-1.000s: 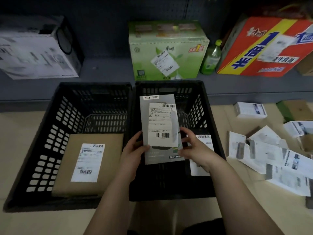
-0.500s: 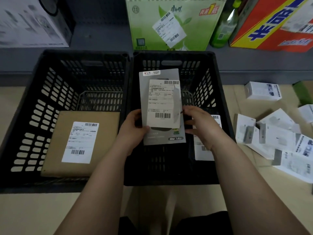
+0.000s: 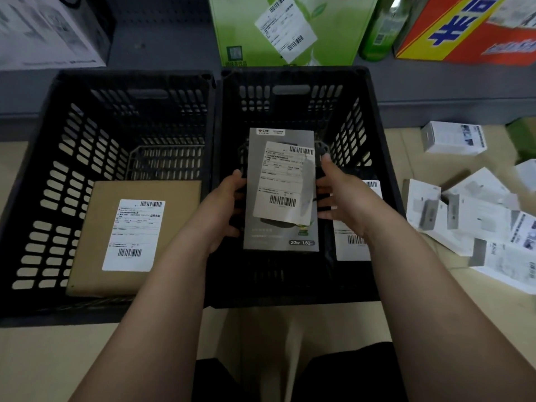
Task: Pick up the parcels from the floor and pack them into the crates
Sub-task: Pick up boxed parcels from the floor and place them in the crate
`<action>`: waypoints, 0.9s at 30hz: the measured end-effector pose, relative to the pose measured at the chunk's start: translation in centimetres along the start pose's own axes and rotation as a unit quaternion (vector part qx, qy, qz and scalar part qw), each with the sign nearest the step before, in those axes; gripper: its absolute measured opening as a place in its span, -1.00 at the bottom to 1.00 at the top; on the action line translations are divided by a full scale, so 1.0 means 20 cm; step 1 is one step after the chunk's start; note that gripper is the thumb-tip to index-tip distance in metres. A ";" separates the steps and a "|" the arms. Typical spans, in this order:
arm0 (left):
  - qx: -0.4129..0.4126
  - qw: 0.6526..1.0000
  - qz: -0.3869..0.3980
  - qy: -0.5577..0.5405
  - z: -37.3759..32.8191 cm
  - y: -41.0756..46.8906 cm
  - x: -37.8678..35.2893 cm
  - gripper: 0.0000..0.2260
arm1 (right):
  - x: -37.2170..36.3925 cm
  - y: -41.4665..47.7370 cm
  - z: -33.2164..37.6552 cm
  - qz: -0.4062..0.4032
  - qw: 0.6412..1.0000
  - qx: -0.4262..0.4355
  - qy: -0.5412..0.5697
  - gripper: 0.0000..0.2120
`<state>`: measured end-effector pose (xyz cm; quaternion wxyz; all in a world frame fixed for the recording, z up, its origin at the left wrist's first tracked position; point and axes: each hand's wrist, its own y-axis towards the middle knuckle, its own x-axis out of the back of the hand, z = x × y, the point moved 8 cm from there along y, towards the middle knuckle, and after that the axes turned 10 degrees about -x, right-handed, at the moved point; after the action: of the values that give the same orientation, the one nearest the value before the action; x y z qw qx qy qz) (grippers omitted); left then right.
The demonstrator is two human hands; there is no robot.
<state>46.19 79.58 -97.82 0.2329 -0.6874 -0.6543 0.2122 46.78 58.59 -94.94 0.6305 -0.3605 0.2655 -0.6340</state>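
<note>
Grey parcel (image 3: 280, 190): held inside right crate (image 3: 374, 134) by left hand (image 3: 223, 210) and right hand (image 3: 342, 198), fingers curled on its long edges. Left crate (image 3: 52, 134): 1 brown parcel (image 3: 133, 236).

Both forearms are bare, with no sleeves, watch or rings showing; dark trousers (image 3: 348, 372) cover the legs at 6 o'clock.

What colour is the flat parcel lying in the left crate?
Plain brown cardboard parcel, with a white barcode label; the head view shows it.
</note>
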 end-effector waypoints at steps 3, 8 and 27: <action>0.018 1.000 0.010 -0.005 0.01 -0.01 -0.01 -0.53 | -0.01 -0.02 -0.01 0.015 1.000 -0.004 -0.014 -0.60; 0.064 0.997 0.016 0.027 0.04 -0.04 -0.01 -0.42 | -0.03 -0.03 -0.05 0.043 0.998 -0.041 -0.020 -0.44; 0.067 0.994 0.001 0.081 0.01 -0.11 -0.05 -0.42 | -0.03 0.00 -0.12 0.047 0.997 -0.059 -0.012 -0.34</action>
<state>44.35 78.74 -96.69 0.3304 -0.6857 -0.6170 0.1998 44.80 58.82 -96.49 0.6405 -0.3918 0.3116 -0.5824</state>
